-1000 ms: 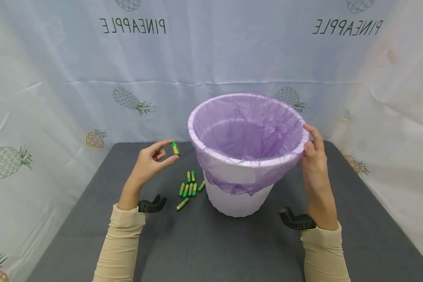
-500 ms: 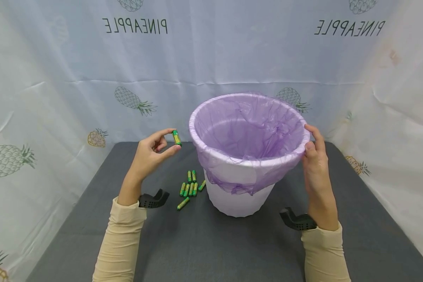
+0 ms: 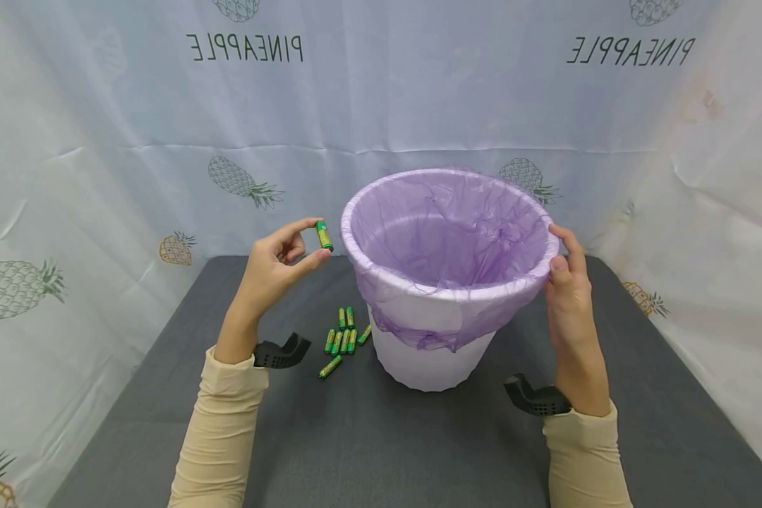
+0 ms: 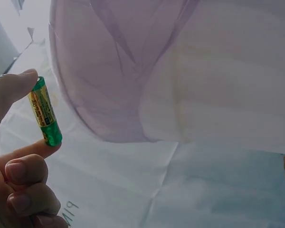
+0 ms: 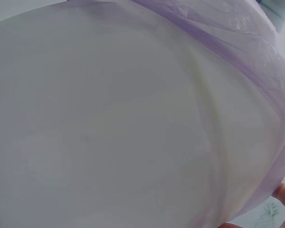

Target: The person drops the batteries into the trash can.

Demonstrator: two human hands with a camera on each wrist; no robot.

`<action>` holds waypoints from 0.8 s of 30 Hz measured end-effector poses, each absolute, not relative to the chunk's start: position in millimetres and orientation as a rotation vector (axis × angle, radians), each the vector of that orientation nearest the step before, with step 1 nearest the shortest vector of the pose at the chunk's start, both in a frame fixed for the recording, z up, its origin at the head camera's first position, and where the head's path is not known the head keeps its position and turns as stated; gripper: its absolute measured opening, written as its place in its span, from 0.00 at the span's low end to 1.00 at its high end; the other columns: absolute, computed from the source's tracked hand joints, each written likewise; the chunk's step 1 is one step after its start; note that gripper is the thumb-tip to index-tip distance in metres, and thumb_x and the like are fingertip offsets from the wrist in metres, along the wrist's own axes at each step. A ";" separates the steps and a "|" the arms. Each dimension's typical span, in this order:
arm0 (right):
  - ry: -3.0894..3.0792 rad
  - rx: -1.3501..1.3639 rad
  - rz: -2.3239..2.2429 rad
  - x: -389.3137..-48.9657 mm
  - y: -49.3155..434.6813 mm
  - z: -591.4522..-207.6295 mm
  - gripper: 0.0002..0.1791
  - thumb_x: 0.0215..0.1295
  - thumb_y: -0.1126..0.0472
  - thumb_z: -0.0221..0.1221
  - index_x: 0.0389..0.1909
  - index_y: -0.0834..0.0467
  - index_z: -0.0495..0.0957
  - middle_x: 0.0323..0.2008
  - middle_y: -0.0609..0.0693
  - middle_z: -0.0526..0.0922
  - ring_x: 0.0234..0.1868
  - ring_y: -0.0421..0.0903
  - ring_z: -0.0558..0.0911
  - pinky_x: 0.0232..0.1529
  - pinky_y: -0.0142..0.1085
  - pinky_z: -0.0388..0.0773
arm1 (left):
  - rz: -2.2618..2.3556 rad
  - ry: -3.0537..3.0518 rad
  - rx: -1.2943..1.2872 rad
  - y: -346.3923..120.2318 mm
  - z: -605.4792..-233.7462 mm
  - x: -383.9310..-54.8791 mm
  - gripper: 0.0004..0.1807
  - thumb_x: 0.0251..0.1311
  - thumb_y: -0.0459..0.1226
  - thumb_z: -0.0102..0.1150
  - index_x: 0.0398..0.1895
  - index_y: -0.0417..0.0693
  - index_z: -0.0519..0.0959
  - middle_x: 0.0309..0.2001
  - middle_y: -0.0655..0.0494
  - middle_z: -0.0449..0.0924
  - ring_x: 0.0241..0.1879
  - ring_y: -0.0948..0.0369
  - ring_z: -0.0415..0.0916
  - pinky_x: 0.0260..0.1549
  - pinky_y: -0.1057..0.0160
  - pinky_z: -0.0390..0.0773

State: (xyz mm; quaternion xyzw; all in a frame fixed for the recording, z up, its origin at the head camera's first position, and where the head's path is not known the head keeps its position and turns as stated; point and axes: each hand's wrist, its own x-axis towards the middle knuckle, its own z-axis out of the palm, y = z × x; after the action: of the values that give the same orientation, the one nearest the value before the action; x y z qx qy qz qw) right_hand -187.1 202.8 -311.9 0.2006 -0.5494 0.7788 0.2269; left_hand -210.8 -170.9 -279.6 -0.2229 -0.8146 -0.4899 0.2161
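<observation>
Between its thumb and index finger, my left hand (image 3: pixel 276 261) pinches a green and yellow battery (image 3: pixel 324 236) by the two ends. The battery is up in the air, just left of the rim of a white trash can (image 3: pixel 428 367). A thin purple bag (image 3: pixel 413 321) lines the can and folds over its rim. My right hand (image 3: pixel 568 303) grips the can's rim at the right, thumb outside. In the left wrist view the battery (image 4: pixel 45 111) shows its gold label, with the can's lined side beyond it. The can's white wall (image 5: pixel 109 118) fills most of the right wrist view.
Several more batteries (image 3: pixel 339 341) lie on the dark grey table (image 3: pixel 368 451), left of the can's base; one (image 3: pixel 330 367) lies apart, nearer the front. A white curtain (image 3: pixel 330 92) with pineapple prints hangs behind and at both sides.
My left hand has risen with the battery and moved slightly right, closer to the can's rim. The right hand stays on the rim, and the loose batteries lie as before.
</observation>
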 end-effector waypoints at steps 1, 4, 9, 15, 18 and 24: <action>-1.513 0.552 2.147 -187.2 202.8 -311.8 0.29 0.66 0.49 0.60 0.65 0.51 0.65 0.41 0.45 0.79 0.42 0.36 0.78 0.48 0.27 0.72 | -1.352 -2.257 -0.620 -169.7 -277.9 -210.8 0.21 0.55 0.31 0.65 0.55 0.44 0.78 0.23 0.60 0.55 0.21 0.70 0.50 0.23 0.69 0.55; -1.512 0.555 2.148 -187.2 202.9 -311.5 0.29 0.66 0.49 0.60 0.65 0.51 0.65 0.42 0.45 0.80 0.43 0.36 0.78 0.49 0.27 0.72 | -1.348 -2.252 -0.646 -166.1 -272.7 -211.0 0.21 0.55 0.32 0.66 0.54 0.45 0.79 0.23 0.60 0.54 0.22 0.69 0.50 0.24 0.69 0.55; -1.513 0.563 2.151 -187.0 203.1 -311.9 0.29 0.66 0.49 0.59 0.65 0.52 0.65 0.43 0.45 0.80 0.43 0.36 0.78 0.50 0.27 0.72 | -1.363 -2.259 -0.704 -160.4 -264.4 -213.1 0.20 0.54 0.33 0.67 0.53 0.46 0.80 0.24 0.60 0.54 0.24 0.68 0.51 0.24 0.69 0.55; -1.511 0.534 2.158 -186.5 202.7 -311.8 0.30 0.65 0.48 0.60 0.65 0.52 0.65 0.43 0.45 0.80 0.44 0.36 0.79 0.50 0.27 0.72 | -1.385 -2.326 -0.707 -155.7 -255.3 -214.1 0.19 0.55 0.38 0.67 0.51 0.48 0.79 0.25 0.61 0.55 0.24 0.68 0.52 0.24 0.69 0.56; -1.511 0.532 2.159 -185.8 202.1 -310.9 0.30 0.65 0.47 0.60 0.64 0.51 0.66 0.44 0.45 0.80 0.44 0.36 0.78 0.50 0.27 0.72 | -1.393 -2.353 -0.708 -154.1 -254.5 -215.6 0.19 0.56 0.39 0.68 0.52 0.48 0.79 0.26 0.60 0.55 0.25 0.68 0.52 0.24 0.69 0.56; -1.507 0.518 2.166 -186.4 202.5 -311.4 0.30 0.64 0.47 0.61 0.64 0.52 0.66 0.46 0.46 0.79 0.45 0.37 0.78 0.51 0.27 0.72 | -1.411 -2.381 -0.713 -150.4 -254.9 -219.5 0.20 0.55 0.40 0.68 0.51 0.45 0.79 0.26 0.60 0.56 0.25 0.68 0.53 0.25 0.70 0.57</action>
State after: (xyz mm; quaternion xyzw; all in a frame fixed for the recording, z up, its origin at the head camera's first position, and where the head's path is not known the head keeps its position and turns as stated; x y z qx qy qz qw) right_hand -186.4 202.5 -311.4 0.1878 -0.5462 0.7849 0.2241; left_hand -219.5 -150.4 -254.9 -0.2470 -0.8248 -0.4886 0.1413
